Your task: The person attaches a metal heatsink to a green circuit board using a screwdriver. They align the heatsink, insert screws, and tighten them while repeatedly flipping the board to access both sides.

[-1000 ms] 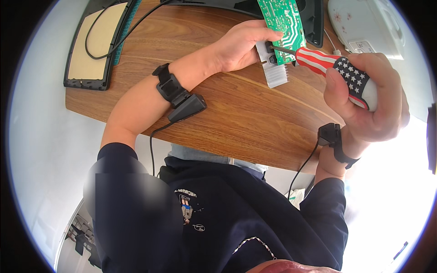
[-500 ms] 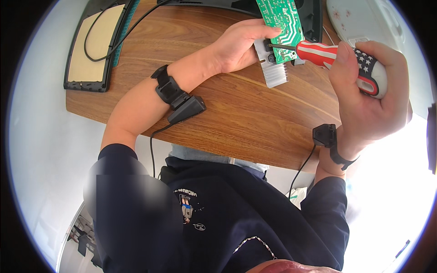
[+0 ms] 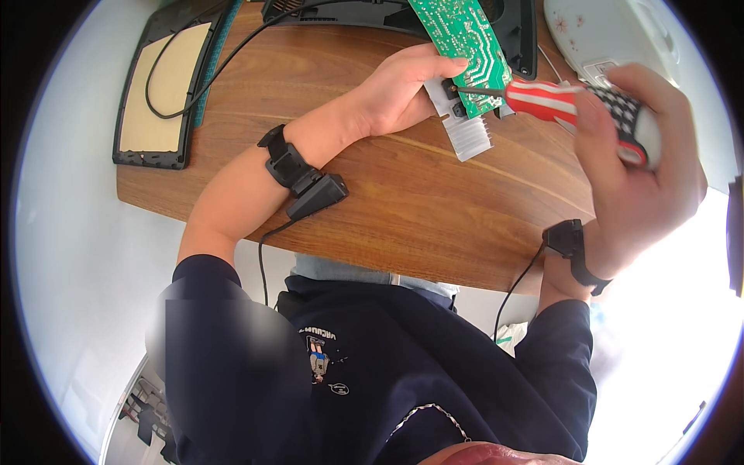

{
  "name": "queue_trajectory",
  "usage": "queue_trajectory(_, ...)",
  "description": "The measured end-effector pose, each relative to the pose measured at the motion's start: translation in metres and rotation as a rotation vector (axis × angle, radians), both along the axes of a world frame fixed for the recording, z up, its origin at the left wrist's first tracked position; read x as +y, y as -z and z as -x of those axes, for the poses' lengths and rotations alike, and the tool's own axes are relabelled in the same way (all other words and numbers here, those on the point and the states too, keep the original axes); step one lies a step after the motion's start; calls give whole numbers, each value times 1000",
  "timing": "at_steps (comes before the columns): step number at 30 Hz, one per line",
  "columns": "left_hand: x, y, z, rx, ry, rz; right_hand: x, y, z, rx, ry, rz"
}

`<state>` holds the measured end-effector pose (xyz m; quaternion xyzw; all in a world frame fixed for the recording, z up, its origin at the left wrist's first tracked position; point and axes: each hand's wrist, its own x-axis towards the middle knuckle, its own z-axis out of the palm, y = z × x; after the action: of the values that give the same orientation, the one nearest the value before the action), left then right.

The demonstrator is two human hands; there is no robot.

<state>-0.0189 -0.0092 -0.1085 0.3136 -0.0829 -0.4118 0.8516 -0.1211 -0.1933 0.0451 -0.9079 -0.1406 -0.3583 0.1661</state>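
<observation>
A brown wooden bench fills the top. At twelve o'clock, the left hand pinches a green circuit board by its edge. It looks thin, stiff and breakable. The right hand grips a striped screwdriver, its tip touching the board.

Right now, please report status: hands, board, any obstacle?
Left hand holds green circuit board. Right hand grips screwdriver, tip at board's lower edge. Nothing between them.
</observation>
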Motion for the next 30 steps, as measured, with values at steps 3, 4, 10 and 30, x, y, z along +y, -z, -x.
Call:
queue_trajectory(3, 2, 3, -4, -28, 16, 8, -13, -7, 3, -139, -31, -118)
queue_trajectory(4, 2, 3, -5, -38, 17, 9, -20, -9, 3, -181, -20, -212)
queue_trajectory(10, -2, 2, -5, -27, 29, 26, -71, -20, -8, -242, -68, -912)
queue_trajectory(30, -5, 11, -10, -85, 88, 28, -94, 74, -30, 758, 111, 441)
